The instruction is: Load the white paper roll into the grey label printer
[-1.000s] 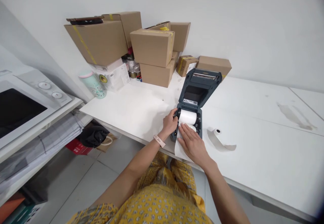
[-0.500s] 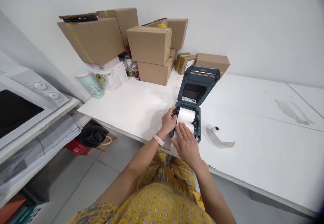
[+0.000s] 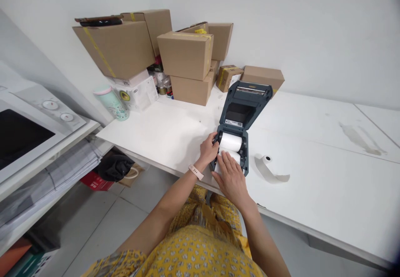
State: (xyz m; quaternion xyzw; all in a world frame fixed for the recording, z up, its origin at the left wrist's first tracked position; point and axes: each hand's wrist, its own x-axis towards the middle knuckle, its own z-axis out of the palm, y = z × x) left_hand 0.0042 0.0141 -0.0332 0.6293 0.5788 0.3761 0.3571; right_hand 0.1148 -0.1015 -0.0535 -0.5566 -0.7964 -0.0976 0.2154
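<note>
A dark grey label printer (image 3: 245, 99) stands near the table's front edge with its lid raised. Inside it sits a white paper roll (image 3: 231, 142), and paper from it runs forward towards me. My left hand (image 3: 208, 149) grips the printer's left side, thumb near the roll. My right hand (image 3: 230, 177) lies flat over the paper at the front of the printer, fingers stretched out, hiding part of it. Just right of the printer, a small paper roll (image 3: 267, 159) stands on the table with its strip partly unrolled.
Cardboard boxes (image 3: 186, 56) are stacked against the wall at the back left of the white table (image 3: 312, 177). A mint-green tumbler (image 3: 111, 102) and a white box (image 3: 140, 95) stand on the left. Further left, a microwave (image 3: 34, 114) sits on a shelf.
The camera view has shifted very slightly. Both hands keep nearly the same places on the printer and paper, and less paper shows past the printer's front edge.
</note>
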